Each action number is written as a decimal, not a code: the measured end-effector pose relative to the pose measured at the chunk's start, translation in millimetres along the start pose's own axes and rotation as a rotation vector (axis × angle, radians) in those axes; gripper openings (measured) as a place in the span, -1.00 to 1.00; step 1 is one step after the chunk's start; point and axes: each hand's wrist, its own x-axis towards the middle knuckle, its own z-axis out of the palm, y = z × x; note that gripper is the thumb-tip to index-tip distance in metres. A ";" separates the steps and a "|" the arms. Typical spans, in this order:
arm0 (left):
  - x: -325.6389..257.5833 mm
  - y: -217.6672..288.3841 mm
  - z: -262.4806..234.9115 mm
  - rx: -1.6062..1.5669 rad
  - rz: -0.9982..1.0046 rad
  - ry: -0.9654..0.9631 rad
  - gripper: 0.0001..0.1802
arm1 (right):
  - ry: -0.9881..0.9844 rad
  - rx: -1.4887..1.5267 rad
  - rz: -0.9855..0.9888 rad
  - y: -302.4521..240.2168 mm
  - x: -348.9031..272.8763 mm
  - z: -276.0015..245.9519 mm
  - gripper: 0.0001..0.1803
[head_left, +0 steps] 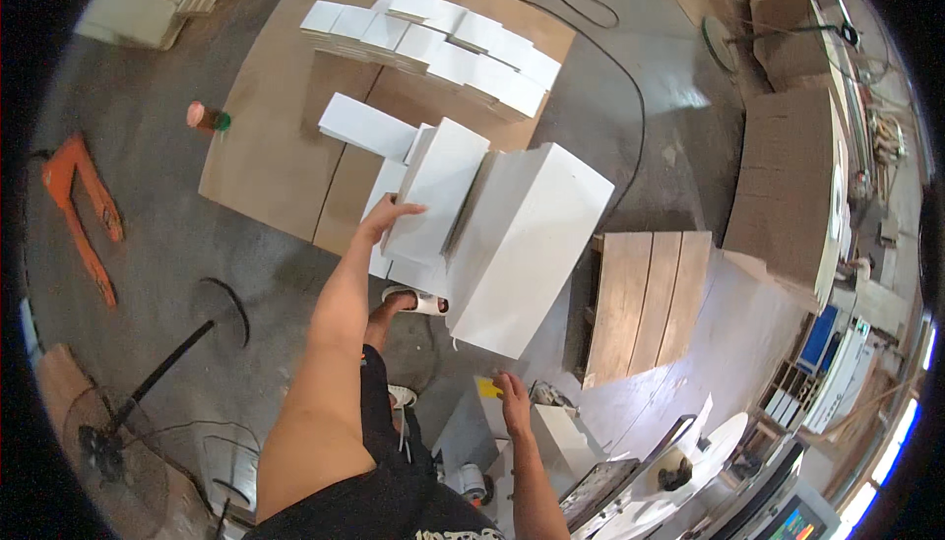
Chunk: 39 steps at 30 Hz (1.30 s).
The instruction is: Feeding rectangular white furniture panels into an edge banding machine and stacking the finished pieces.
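Observation:
My left hand (386, 217) is closed on the near left edge of a white board (438, 181), its thumb on the top face and its fingers out of sight at the edge. This board lies over other white pieces, and a longer narrow white panel (369, 127) sticks out at the far left. Right beside it stands a large white block-shaped stack (536, 245). My right hand (514, 405) hangs lower down with fingers loosely curled and apart, nothing visible in it. It is nearest to a grey machine housing (470, 434) with a yellow label (488, 387).
Several stacks of white boards (433, 43) stand on brown cardboard (266, 146) on the floor. An orange pallet jack (74, 181) and a reddish cup-like container (202, 116) are at left. A wooden pallet (650, 299) and cardboard piles (783, 186) stand at right. A dark cable (630, 77) crosses the floor.

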 end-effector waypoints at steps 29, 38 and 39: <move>-288.7 229.3 17.5 0.980 0.009 -0.840 0.11 | -0.335 0.299 -0.484 -210.1 -151.6 -2.5 0.26; -240.3 281.4 204.4 1.831 -0.035 -1.353 0.03 | -0.195 0.908 -0.500 -126.8 -174.8 52.7 -0.01; -236.6 289.7 224.7 1.896 -0.027 -1.381 0.00 | -0.202 1.034 -0.460 -137.8 -183.3 50.7 -0.08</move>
